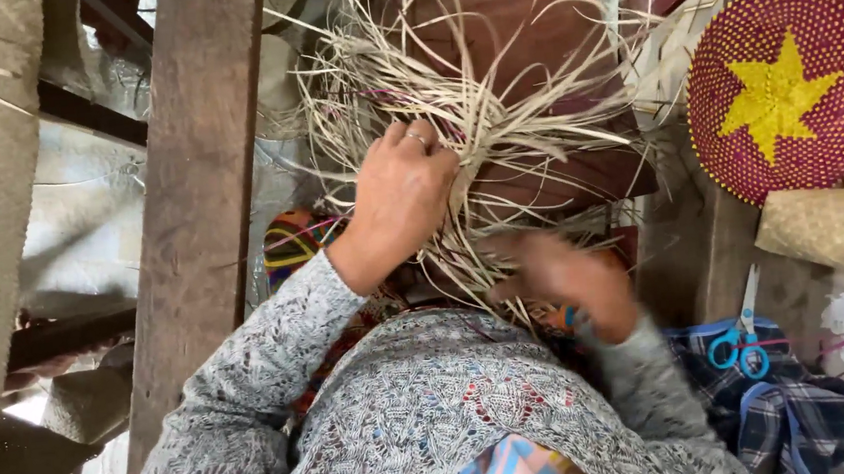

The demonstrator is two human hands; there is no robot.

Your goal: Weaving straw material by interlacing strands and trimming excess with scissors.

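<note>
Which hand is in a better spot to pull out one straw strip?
Probably the right hand: it looks free, low among the loose ends. The left hand is gripping the pale straw bundle.

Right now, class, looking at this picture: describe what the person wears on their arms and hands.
Both arms are covered to the wrist by long sleeves of a grey, openwork knitted cardigan with a lacy pattern. The hands are bare, without gloves. The left hand wears a thin ring on one finger. The right hand is blurred, so any ring there cannot be made out.

Grey lace-knit sleeves, 1 ring on the left hand [401,194]
</note>
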